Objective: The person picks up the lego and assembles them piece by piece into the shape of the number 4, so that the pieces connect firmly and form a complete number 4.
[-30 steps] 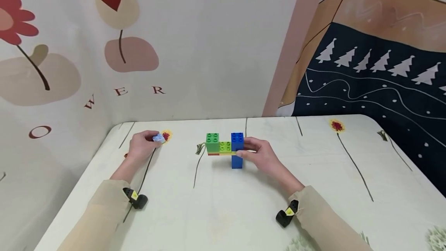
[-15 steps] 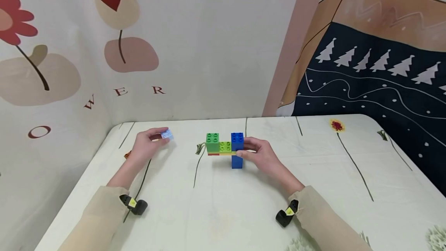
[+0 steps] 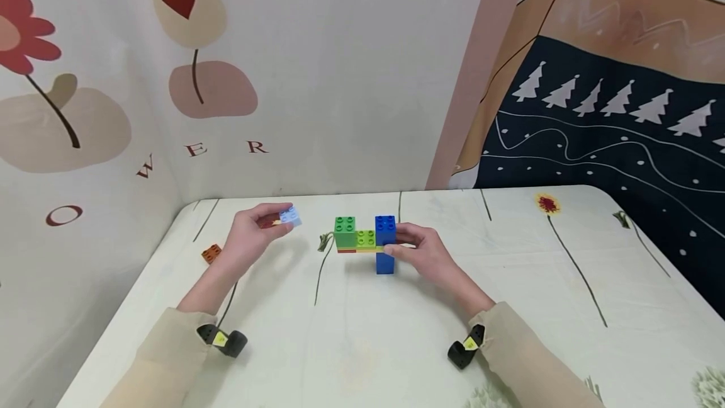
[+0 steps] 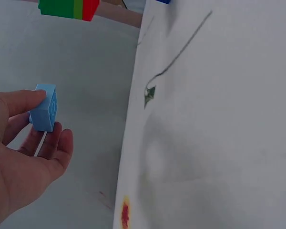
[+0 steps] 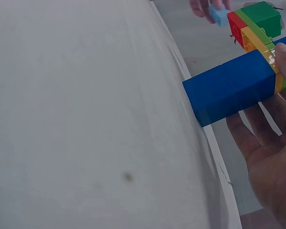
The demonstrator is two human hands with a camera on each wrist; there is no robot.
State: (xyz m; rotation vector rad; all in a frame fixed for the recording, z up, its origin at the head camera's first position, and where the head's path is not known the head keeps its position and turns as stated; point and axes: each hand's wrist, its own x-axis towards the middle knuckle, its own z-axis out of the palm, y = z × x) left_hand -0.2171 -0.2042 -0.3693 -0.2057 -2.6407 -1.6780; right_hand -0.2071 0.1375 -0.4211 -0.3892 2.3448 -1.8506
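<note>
My left hand (image 3: 255, 232) pinches a light blue toy brick (image 3: 290, 216) between thumb and fingers, raised over the table to the left of a built brick model. In the left wrist view the light blue brick (image 4: 44, 108) shows its hollow underside turned to the right. My right hand (image 3: 425, 250) grips the model at its blue end. Blue bricks (image 3: 386, 230) stand above and below a flat layer there; a lime green brick (image 3: 365, 238) sits in the middle and a green brick (image 3: 345, 232) at the left end. Red and yellow-orange pieces (image 5: 255, 40) form the underside.
An orange-brown brick (image 3: 212, 254) lies on the table behind the left wrist. The table (image 3: 362, 345) has a white cloth printed with flowers and stems. A printed curtain (image 3: 340, 80) hangs along the back edge.
My left hand has lifted the light blue brick and carried it right, toward the model. The orange-brown brick has come into fuller view. My right hand and the model stay put.
</note>
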